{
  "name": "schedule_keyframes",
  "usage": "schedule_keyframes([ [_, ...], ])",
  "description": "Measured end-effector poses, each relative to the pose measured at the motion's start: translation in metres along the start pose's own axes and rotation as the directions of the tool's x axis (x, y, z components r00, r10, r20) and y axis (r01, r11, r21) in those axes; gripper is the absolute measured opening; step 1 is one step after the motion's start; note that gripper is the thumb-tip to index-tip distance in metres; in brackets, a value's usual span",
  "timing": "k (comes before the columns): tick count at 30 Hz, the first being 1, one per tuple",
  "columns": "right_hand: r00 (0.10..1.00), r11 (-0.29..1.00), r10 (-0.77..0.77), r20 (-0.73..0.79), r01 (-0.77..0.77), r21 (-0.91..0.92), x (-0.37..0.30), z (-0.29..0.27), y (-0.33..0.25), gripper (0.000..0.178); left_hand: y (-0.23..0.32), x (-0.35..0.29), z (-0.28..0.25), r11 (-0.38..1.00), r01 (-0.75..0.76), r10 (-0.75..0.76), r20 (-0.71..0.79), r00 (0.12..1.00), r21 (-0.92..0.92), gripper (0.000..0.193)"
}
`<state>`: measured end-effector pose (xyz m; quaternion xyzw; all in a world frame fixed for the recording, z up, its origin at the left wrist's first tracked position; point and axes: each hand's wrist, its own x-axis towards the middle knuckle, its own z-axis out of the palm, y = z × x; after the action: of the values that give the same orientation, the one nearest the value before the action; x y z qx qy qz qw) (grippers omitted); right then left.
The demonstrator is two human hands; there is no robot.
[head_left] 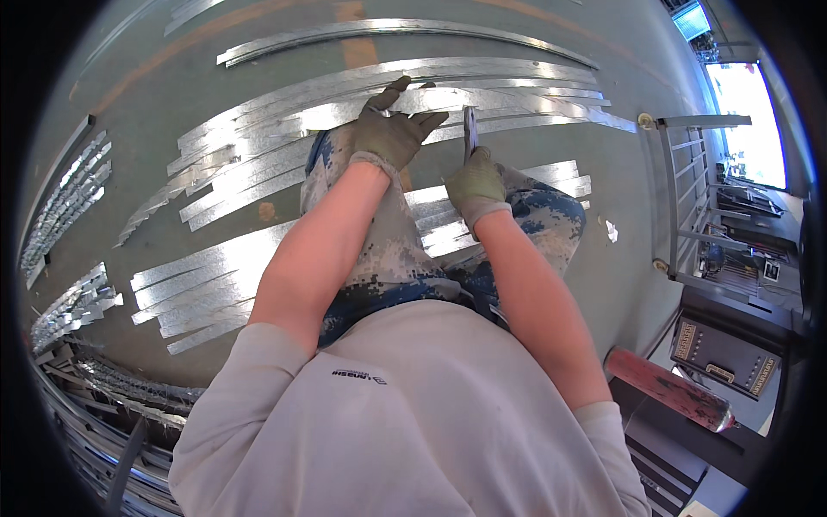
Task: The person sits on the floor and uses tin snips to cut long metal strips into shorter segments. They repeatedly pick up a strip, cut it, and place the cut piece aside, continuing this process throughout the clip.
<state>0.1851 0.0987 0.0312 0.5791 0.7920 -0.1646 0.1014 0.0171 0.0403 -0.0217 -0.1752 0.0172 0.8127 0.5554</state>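
My left hand (388, 136), in a green-grey work glove, reaches over the shiny metal strips (336, 116) with thumb and fingers spread apart. A strip shows between its thumb and fingers; I cannot tell whether the palm touches it. My right hand (478, 185), gloved the same way, is closed around a slim metal tool (470, 129) that points away from me. Its far end is against or just above the strips, and its exact kind is hard to make out. The part inside the fist is hidden.
More metal strips (211, 280) lie left and under my legs; a longer bundle (405, 28) lies beyond. Twisted scrap strips (65, 207) are piled far left. At right stand a wheeled metal frame (689, 172), a red cylinder (668, 388) and a dark panel (724, 353).
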Motion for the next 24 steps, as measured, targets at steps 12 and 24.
schedule_keyframes([
  [12, 1.0, 0.999, 0.008, -0.02, -0.008, 0.032, 0.002, -0.015, -0.016, 0.061, 0.007, 0.001, 0.004, 0.996, -0.071, 0.07, 0.025, 0.997, 0.052, 0.041],
  [24, 1.0, 0.999, -0.01, -0.026, 0.008, -0.043, 0.001, -0.023, 0.011, 0.067, 0.003, -0.015, 0.018, 0.992, -0.103, 0.104, -0.009, 0.995, 0.071, 0.039],
])
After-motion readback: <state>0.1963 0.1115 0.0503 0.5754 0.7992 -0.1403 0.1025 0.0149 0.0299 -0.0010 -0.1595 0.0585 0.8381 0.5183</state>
